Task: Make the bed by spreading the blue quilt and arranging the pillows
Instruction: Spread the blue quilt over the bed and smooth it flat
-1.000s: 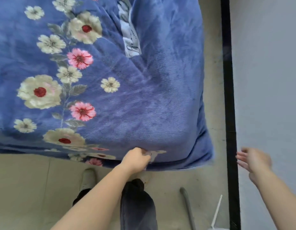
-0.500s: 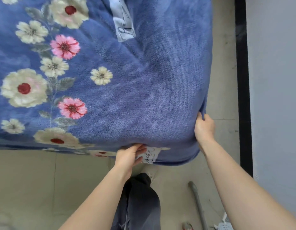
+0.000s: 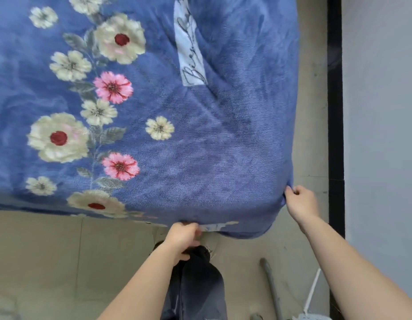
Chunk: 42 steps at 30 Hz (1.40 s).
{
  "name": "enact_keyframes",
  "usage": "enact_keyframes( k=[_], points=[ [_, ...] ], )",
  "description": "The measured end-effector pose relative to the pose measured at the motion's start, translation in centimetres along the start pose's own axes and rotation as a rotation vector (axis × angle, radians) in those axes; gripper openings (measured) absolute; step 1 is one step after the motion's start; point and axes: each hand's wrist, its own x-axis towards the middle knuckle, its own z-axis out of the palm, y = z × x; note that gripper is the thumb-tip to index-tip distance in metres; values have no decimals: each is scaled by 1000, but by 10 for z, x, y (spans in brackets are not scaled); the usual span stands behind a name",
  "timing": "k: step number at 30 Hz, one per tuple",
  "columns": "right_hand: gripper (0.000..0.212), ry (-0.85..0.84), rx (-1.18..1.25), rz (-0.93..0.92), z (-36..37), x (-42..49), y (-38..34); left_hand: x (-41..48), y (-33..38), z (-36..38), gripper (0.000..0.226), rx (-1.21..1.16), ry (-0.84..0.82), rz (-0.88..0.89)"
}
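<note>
The blue quilt [image 3: 200, 139], fleecy with cream and pink flowers and a white lettered patch, lies spread over the bed and fills the upper left of the view. Its near right corner hangs over the bed's foot. My left hand [image 3: 183, 236] is closed on the quilt's near hem, just left of that corner. Fingers of my right hand [image 3: 300, 202] pinch the quilt's right side edge at the corner. No pillows are in view.
A beige tiled floor [image 3: 50, 262] runs along the bed's foot and down its right side. A black skirting strip [image 3: 335, 112] and a grey wall [image 3: 380, 112] close off the right. A grey pipe [image 3: 269, 282] and a white cable lie near my dark-trousered legs.
My right hand came in from beside the wall and took hold of the quilt's right corner edge. The left hand kept its grip on the hem. The view shifted slightly.
</note>
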Motion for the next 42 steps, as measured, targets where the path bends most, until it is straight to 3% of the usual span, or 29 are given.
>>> enact_keyframes(
  k=[2,5,6,8,11,13,15,19,21,23,25,27,29,34,42],
  points=[
    [42,-22,187,144,4,-2,-11,10,4,-9,13,-463,76,16],
    [71,-154,424,443,22,-12,-19,15,7,-32,11,-1156,102,69],
    [70,-148,497,464,30,-10,-22,16,8,-39,16,-1291,83,85],
    [50,-1,564,414,41,-4,-26,18,15,-43,32,-1346,50,95],
    [37,177,334,232,38,-9,-20,21,16,-32,25,-1239,248,127],
    [46,231,194,108,28,-22,6,16,-1,-26,16,-1110,463,175],
    [52,255,118,64,21,-40,30,6,-27,-28,19,-1010,535,191],
    [41,17,-23,132,31,-25,21,8,-40,-42,14,-899,480,53],
    [39,-79,-1,182,31,-9,-2,13,-16,-46,25,-873,426,-34],
    [44,-55,46,132,20,-5,-32,12,12,-47,33,-907,482,-43],
    [36,49,10,3,5,-16,-64,1,35,-42,48,-752,712,41],
    [35,98,-43,-142,0,-24,-89,-14,51,-37,73,-457,843,268],
    [41,87,-120,-248,-2,-25,-114,-20,69,-35,81,-182,846,439],
    [47,84,-354,-472,-14,-15,-180,-11,137,-49,68,452,735,714],
    [28,92,-447,-627,-37,44,-294,7,256,-68,64,655,625,903]
  ],
)
